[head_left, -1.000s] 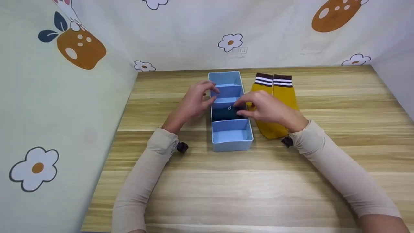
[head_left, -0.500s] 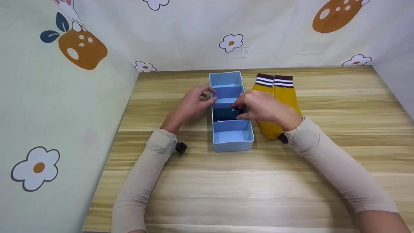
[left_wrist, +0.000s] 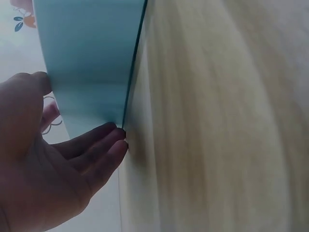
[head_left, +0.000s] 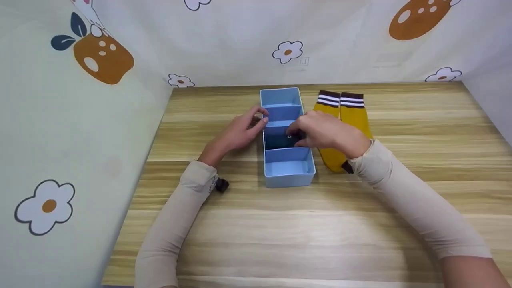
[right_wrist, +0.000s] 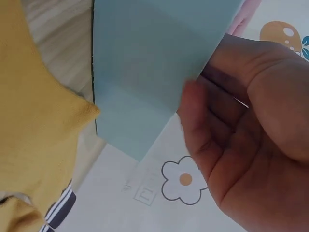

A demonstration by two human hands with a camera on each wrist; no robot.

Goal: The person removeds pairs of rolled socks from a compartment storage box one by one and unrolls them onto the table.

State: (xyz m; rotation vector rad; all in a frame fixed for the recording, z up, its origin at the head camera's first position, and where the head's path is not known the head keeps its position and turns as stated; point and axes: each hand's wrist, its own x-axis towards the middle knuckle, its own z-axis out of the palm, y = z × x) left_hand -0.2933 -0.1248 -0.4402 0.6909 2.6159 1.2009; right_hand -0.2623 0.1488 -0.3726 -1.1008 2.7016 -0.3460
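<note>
A light blue divided box [head_left: 289,181] stands on the table. In its third compartment from the back lies a dark teal folded cloth bundle [head_left: 278,141] with a small white mark. My right hand [head_left: 326,130] reaches over the right rim, thumb and index finger bent around the bundle's right end. The right wrist view shows a finger outside the wall [right_wrist: 140,72]; the fingertips inside are hidden. My left hand [head_left: 242,130] is at the left side, thumb and index finger at the rim. In the left wrist view, its other fingers [left_wrist: 99,150] touch the outer wall, fairly straight.
A pair of mustard yellow socks [head_left: 356,122] with striped dark cuffs lies flat, right of the box and partly under my right hand. The wooden table [head_left: 256,232] meets a printed cloth wall [head_left: 236,48] at the back and another at the left.
My right hand has shifted slightly left and deeper into the third compartment. The bundle sits a little lower, its white mark nearer my right fingers. My left hand stays by the rim.
</note>
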